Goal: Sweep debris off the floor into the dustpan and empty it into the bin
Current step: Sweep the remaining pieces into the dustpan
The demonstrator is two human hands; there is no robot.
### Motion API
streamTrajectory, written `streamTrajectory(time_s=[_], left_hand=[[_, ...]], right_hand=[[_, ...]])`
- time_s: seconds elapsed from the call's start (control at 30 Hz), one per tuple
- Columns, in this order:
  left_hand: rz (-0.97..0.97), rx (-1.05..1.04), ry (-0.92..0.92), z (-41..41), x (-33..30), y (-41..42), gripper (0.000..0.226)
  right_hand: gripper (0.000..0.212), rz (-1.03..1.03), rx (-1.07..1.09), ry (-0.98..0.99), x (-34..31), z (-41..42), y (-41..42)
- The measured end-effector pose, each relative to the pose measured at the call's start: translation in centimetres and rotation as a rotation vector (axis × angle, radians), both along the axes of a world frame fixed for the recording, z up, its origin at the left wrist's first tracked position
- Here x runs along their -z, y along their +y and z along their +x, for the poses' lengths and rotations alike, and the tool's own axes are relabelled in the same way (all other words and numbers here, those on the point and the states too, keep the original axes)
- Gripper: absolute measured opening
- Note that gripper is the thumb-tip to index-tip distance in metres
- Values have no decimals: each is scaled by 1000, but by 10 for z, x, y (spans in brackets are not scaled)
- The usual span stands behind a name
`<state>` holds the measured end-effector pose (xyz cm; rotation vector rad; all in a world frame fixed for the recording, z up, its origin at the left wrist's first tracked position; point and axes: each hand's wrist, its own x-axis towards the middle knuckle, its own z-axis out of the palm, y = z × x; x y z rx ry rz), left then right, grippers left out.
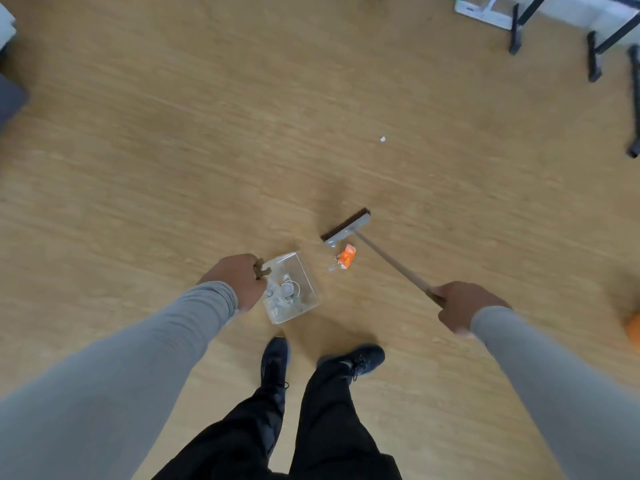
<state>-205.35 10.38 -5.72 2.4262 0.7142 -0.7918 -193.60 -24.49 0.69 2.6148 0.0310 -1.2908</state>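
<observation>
My left hand [239, 277] grips the dark handle of a clear dustpan [304, 271], which sits low over the wooden floor with several pale scraps inside. My right hand [462, 306] grips the thin stick of a broom. The broom's head [346, 226], grey with dark bristles, is down on the floor ahead of the pan. An orange wrapper [346, 256] with a small clear scrap beside it lies between the broom head and the dustpan's mouth. A tiny white scrap [382, 139] lies farther off on the floor.
My two dark shoes [360, 358] stand just behind the dustpan. Black table legs [516, 29] and a white frame stand at the far right. An orange object [633, 329] shows at the right edge. A dark object sits at the left edge.
</observation>
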Motion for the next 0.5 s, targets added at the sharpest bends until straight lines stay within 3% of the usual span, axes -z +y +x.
streamTrajectory(time_s=[0.23, 0.5], left_hand=[[-27, -1, 7, 11, 0, -6, 18], [-34, 21, 2, 25, 11, -25, 20]], right_hand=[[51, 0, 29, 8, -40, -1, -36], [47, 366, 724, 4, -45, -36, -69]])
